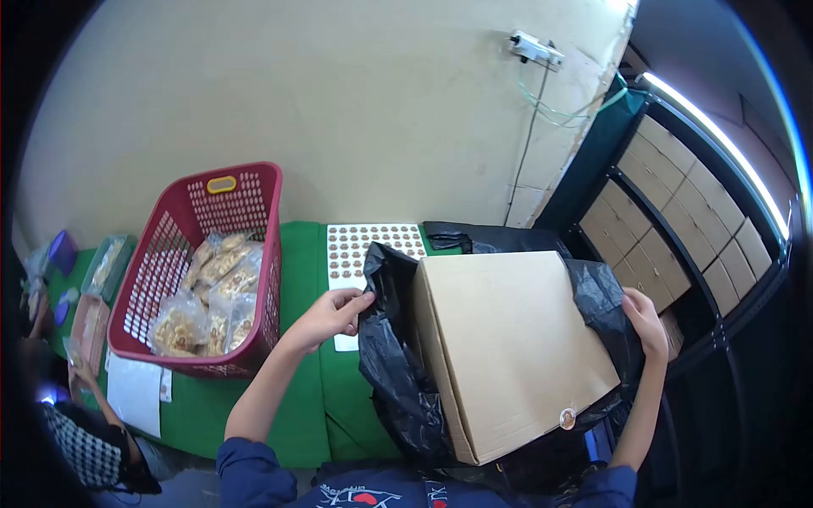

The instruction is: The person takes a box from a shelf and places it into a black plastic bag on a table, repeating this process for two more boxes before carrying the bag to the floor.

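A cardboard box [517, 347] sits tilted inside a black plastic bag [394, 364], its top face uncovered. One round sticker [567, 417] is on the box near its lower right corner. My left hand [334, 315] pinches the bag's edge on the left side of the box. On the other side, my right hand [645, 322] grips the bag's edge near the box's upper right. The bag's underside and the far bottom of the box are hidden.
A red basket [269, 254] with several clear packets [229, 279] stands left on the green tablecloth [296, 406]. Behind the box lie a sticker sheet [347, 245] and more black plastic [500, 237]. Shelves of boxes [669, 203] rise at right. Another person's hand [82, 372] is far left.
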Motion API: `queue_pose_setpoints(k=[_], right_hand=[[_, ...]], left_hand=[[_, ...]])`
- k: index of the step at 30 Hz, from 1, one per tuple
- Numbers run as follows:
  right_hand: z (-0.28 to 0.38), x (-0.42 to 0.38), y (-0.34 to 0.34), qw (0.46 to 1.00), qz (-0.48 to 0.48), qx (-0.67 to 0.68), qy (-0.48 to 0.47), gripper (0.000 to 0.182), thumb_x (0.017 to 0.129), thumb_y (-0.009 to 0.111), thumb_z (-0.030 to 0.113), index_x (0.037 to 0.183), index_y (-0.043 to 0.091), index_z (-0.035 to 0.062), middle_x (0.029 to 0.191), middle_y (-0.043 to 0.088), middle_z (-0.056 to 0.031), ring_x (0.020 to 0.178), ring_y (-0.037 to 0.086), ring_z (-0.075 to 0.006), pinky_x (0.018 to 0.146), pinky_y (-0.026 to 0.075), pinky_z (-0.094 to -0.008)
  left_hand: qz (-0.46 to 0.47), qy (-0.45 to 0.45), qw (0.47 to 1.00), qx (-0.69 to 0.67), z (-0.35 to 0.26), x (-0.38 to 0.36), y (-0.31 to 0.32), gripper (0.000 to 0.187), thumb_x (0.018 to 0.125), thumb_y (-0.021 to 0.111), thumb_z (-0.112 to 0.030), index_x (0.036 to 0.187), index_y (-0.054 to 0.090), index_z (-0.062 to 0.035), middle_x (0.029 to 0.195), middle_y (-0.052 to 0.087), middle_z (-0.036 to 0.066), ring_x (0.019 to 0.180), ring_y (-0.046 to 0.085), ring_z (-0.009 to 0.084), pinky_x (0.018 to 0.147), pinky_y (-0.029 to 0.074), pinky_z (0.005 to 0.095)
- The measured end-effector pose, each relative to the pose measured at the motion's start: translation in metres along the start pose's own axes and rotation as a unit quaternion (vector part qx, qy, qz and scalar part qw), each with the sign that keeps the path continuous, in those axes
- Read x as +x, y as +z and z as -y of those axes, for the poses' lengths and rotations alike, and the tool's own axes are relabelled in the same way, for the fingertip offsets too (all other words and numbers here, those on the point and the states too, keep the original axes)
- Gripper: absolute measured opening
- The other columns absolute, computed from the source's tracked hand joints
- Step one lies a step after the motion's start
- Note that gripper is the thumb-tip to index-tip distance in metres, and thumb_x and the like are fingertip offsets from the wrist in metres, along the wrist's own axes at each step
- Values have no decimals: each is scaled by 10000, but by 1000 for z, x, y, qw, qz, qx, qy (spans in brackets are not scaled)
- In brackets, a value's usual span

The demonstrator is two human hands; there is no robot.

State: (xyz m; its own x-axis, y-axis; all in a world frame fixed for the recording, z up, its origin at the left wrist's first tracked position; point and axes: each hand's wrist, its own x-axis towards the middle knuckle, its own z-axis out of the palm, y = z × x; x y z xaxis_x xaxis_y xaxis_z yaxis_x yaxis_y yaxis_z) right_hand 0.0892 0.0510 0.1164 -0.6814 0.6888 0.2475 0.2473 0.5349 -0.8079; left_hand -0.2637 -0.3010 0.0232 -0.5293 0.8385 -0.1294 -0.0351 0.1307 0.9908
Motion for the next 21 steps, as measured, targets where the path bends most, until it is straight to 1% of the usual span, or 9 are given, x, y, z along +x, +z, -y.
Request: queue_pose_setpoints(k=[2, 5, 6, 9, 10, 15, 17, 19, 21], right_hand=[[19, 23, 13, 997, 39, -50, 39, 303, 811, 622, 227, 917, 583, -54, 778, 597, -34, 689, 543, -86, 617, 432, -235], [11, 63, 23, 992, 41, -102, 53, 205, 787, 600, 145, 737, 615, -54, 635, 572, -3, 574, 513, -63, 527, 410, -224], [-1, 79, 20, 994, 19, -85, 64, 195, 781, 600, 135, 710, 612, -46, 623, 573, -6, 553, 517, -68, 506, 403, -228], [-13, 102, 0, 995, -40, 43, 84, 171, 798, 574, 117, 687, 607, -8, 597, 584, -28, 496, 527, -92, 463, 398, -239], [-16, 102, -10, 993, -46, 80, 80, 173, 807, 568, 116, 689, 599, -6, 604, 580, -32, 496, 525, -98, 467, 398, -250], [-32, 90, -35, 950, -47, 279, 129, 187, 826, 567, 130, 688, 587, 5, 626, 594, -51, 496, 541, -115, 484, 439, -258], [-33, 85, -40, 947, -41, 290, 128, 185, 825, 573, 130, 691, 587, 2, 636, 600, -51, 502, 546, -110, 487, 447, -259], [-31, 84, -55, 985, -5, 160, 69, 125, 803, 569, 96, 722, 586, 3, 649, 606, -52, 507, 543, -95, 486, 444, -238], [-31, 90, -68, 999, -14, -26, -12, 90, 791, 559, 75, 745, 587, 3, 650, 605, -49, 513, 540, -88, 489, 441, -227]], left_hand=[[30, -6, 989, -147, 2, 10, 8, 562, 867, 506, -422, 1176, 381, 29, 1034, 525, 90, 935, 543, 145, 774, 476, 301], [-25, 89, 978, -186, 1, 30, 31, 531, 887, 444, -459, 1125, 442, 15, 871, 575, 33, 827, 572, 107, 757, 476, 267], [-45, 61, 968, -237, -19, 24, 42, 410, 870, 525, -371, 1060, 483, -10, 738, 541, -25, 668, 540, 56, 640, 461, 209], [-78, 126, 980, -130, -23, 36, 39, 275, 830, 601, -233, 994, 501, -36, 695, 478, -57, 561, 451, 16, 520, 390, 173], [-99, 124, 971, -178, -32, 35, 38, 190, 783, 638, -122, 910, 515, -52, 653, 421, -74, 497, 365, 0, 450, 312, 162], [14, -18, 916, -400, -73, 2, 28, 98, 829, 543, -134, 837, 488, -53, 667, 474, -23, 527, 496, 51, 471, 458, 182], [56, -2, 894, -445, -85, -3, 37, 111, 842, 509, -141, 866, 468, -40, 697, 516, 40, 549, 566, 120, 499, 520, 227], [50, 26, 912, -406, -88, -5, 45, 115, 842, 507, -138, 880, 465, -38, 717, 541, 69, 589, 595, 138, 508, 529, 233], [27, 77, 931, -357, -79, 6, 46, 256, 853, 485, -147, 1044, 465, 23, 827, 591, 114, 714, 617, 150, 588, 543, 250]])
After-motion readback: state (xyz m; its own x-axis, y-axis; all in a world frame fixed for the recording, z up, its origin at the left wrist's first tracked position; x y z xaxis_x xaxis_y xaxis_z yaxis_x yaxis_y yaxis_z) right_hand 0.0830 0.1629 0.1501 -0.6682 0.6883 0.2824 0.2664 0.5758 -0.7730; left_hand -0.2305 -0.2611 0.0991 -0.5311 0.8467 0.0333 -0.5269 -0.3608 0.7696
